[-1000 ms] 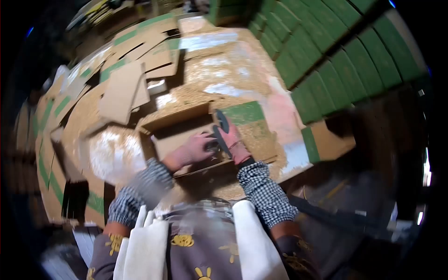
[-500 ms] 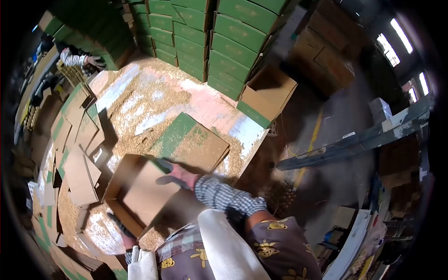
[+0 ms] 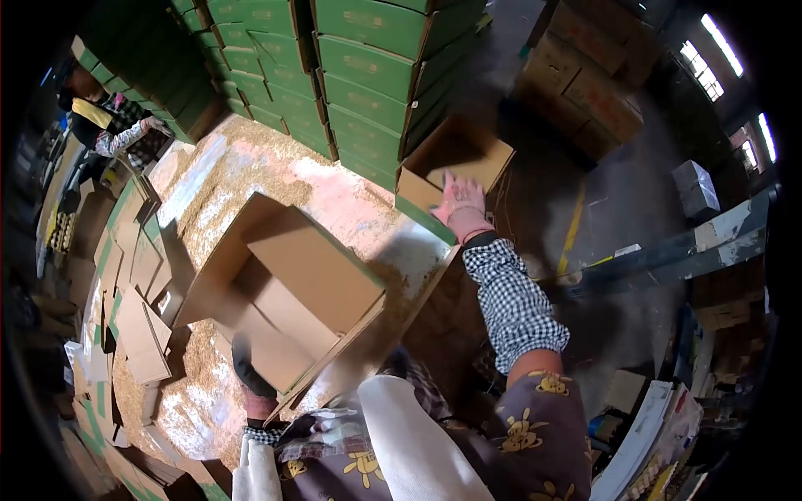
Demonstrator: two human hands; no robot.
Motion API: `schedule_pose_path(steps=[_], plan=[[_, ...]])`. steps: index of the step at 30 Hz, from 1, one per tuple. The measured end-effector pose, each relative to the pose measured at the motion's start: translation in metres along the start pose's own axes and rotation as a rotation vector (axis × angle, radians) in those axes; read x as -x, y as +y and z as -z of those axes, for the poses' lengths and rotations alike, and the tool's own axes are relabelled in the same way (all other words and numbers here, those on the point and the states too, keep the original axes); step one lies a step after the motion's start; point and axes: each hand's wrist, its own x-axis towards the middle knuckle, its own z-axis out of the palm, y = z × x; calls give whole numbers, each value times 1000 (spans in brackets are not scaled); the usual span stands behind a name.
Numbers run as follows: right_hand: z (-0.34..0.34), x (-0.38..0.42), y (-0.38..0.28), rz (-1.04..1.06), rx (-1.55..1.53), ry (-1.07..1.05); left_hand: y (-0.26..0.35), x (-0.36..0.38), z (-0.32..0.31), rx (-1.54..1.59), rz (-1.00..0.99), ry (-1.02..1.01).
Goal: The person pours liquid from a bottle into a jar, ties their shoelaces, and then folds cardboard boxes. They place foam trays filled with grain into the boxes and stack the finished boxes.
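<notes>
A brown cardboard box (image 3: 317, 275) is tilted in front of me with its open side showing. My left hand (image 3: 251, 371), in a dark and pink glove, grips its near left edge, the fingers partly hidden by the cardboard. At the table's right end stands a second open box (image 3: 418, 190), green along its lower front. My right hand (image 3: 461, 204), in a pink glove, reaches over that box's near rim with fingers spread.
Green boxes (image 3: 368, 75) are stacked high along the table's back. Flat cardboard pieces (image 3: 138, 334) pile up on the left. Sawdust-like bits cover the table (image 3: 305, 179). Another person (image 3: 125, 134) stands at the far left. A metal beam (image 3: 668, 267) crosses the right.
My right hand has left the front box and moved right and away to the end box. The front box has been lifted and turned, its opening now showing more.
</notes>
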Motion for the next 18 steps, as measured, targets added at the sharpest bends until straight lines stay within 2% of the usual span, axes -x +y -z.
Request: schedule_pose_path(steps=[1,2,4,5,7,8,9,10,11,12,14,16,17,18], plan=[[-10,-17,20,-5,113,38,-11,2,-6,-18,-60,238],[-16,-12,10,53,255,-110,23,0,-36,-156,24,190],[-22,18,-9,262,277,-68,32,-5,-52,-14,13,190],[-30,31,-11,263,264,-93,25,-1,-40,-35,27,201],[-32,35,-19,436,48,-66,2,-16,-9,-1,-61,25],[-7,42,-22,421,-199,80,3,-20,-20,-415,-211,4],[18,42,-15,399,-441,227,8,-26,-31,-356,-160,-32],[14,26,8,262,-636,543,13,-30,-45,-292,-110,-63],[38,4,22,230,-865,748,21,-29,-66,-254,-38,-29],[46,-24,59,303,-1225,757,12,-33,-71,-264,-46,26],[50,-49,108,-253,-1292,427,-1,-34,-103,-277,9,-81],[-43,-102,188,-19,-1436,-95,-8,-38,-150,521,380,-104],[-55,-102,191,97,-1063,15,-26,-39,-165,85,267,-201],[-53,-90,179,79,-1041,75,-40,-42,-184,-356,145,-286]])
